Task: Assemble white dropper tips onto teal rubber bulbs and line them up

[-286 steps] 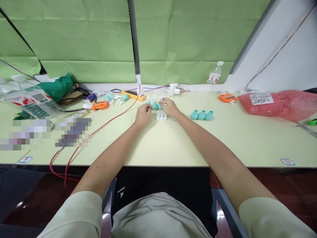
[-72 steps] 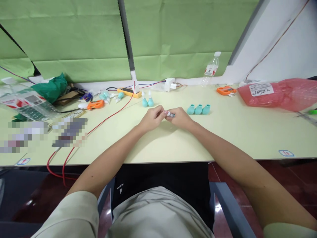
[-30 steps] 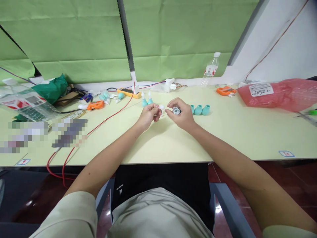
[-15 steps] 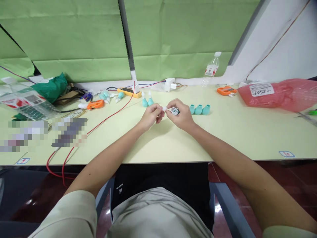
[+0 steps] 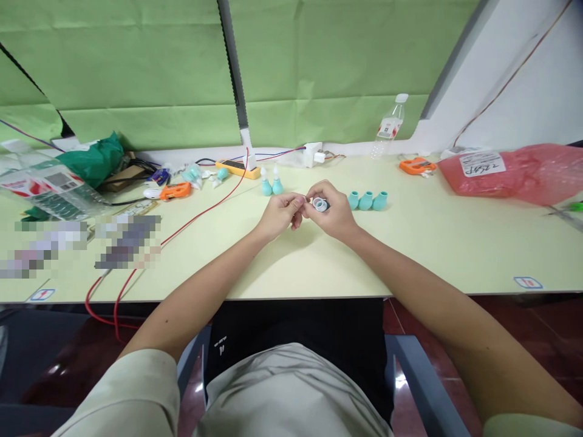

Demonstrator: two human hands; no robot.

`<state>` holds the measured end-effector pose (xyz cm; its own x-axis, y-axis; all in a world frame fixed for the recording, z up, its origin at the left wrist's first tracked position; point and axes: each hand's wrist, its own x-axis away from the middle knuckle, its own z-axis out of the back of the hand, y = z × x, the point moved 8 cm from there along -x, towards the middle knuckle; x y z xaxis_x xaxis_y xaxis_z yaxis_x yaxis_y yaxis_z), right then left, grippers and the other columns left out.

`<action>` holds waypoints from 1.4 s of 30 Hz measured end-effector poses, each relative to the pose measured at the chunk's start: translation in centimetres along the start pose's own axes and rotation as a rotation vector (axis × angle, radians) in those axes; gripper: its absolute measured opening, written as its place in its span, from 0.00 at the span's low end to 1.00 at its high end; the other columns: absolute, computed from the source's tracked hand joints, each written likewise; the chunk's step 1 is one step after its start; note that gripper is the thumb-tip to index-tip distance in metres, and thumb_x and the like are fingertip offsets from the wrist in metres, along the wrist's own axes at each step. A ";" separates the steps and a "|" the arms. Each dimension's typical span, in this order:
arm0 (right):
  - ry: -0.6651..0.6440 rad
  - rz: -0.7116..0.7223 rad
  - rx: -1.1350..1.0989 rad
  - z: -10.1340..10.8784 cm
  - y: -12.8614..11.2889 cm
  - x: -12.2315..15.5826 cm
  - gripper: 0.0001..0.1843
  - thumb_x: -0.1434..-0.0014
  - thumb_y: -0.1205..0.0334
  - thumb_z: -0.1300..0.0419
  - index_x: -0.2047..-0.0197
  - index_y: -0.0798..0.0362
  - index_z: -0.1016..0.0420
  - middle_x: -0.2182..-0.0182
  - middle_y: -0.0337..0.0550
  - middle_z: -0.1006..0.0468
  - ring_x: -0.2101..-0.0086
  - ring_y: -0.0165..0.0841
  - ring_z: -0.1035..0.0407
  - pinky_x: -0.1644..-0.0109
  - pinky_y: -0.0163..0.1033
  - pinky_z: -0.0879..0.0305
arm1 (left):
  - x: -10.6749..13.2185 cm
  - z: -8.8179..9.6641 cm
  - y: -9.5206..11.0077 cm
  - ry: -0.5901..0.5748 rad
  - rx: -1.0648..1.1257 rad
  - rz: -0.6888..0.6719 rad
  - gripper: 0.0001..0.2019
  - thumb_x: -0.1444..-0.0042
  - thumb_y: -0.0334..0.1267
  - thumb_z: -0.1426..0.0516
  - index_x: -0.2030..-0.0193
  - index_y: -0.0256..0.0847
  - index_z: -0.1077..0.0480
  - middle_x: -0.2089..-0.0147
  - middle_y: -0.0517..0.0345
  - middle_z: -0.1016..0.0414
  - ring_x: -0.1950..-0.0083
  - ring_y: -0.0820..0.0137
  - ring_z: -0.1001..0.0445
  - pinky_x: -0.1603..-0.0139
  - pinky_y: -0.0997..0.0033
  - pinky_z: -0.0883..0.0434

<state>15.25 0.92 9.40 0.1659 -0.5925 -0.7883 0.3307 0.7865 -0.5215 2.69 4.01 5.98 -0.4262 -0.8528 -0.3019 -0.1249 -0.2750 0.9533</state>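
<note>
White piece in the right hand

Head view: the left hand presses thumb and forefinger together against the right's fingertips, anything between hidden. The white piece lies just right of them, under the right's curled fingers, mouth up, long axis unclear

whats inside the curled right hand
A whitish round part with a ring-like rim shows inside the right hand. The hand covers the rest of it; anything else enclosed there cannot be seen.
</note>
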 end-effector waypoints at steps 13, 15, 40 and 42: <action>-0.042 -0.092 -0.013 -0.2 0.8 0.1 0.06 0.43 0.64 0.36 0.63 0.49 0.30 0.70 0.37 0.25 0.70 0.33 0.31 0.65 0.39 0.35 | 0.0 0.2 -0.8 0.007 -0.033 0.020 0.26 0.43 0.61 0.38 0.64 0.34 0.27 0.73 0.58 0.26 0.81 0.78 0.32 0.83 0.76 0.36; -0.063 -0.122 -0.020 -0.3 1.2 0.2 0.07 0.44 0.63 0.35 0.62 0.49 0.29 0.70 0.37 0.25 0.71 0.32 0.31 0.66 0.39 0.36 | 0.0 0.2 -1.0 0.012 -0.042 0.033 0.26 0.43 0.61 0.38 0.64 0.34 0.27 0.73 0.58 0.26 0.81 0.78 0.32 0.83 0.76 0.36; -0.078 -0.204 -0.111 -0.6 1.8 0.0 0.07 0.45 0.64 0.36 0.67 0.49 0.32 0.77 0.33 0.28 0.75 0.31 0.35 0.71 0.38 0.40 | 0.1 -0.5 -1.0 0.031 0.060 0.053 0.26 0.43 0.60 0.37 0.68 0.35 0.29 0.76 0.59 0.28 0.81 0.77 0.32 0.81 0.75 0.33; -0.072 -0.206 -0.118 -0.6 1.9 0.0 0.07 0.46 0.64 0.36 0.67 0.49 0.32 0.76 0.34 0.28 0.75 0.31 0.35 0.71 0.38 0.40 | 0.0 -0.6 -1.0 0.032 0.067 0.053 0.26 0.44 0.61 0.36 0.68 0.35 0.30 0.77 0.59 0.28 0.81 0.77 0.32 0.81 0.75 0.33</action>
<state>15.29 2.49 8.25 0.1733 -0.7501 -0.6383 0.2544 0.6602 -0.7067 3.30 4.01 4.98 -0.4054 -0.8792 -0.2505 -0.1636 -0.1998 0.9661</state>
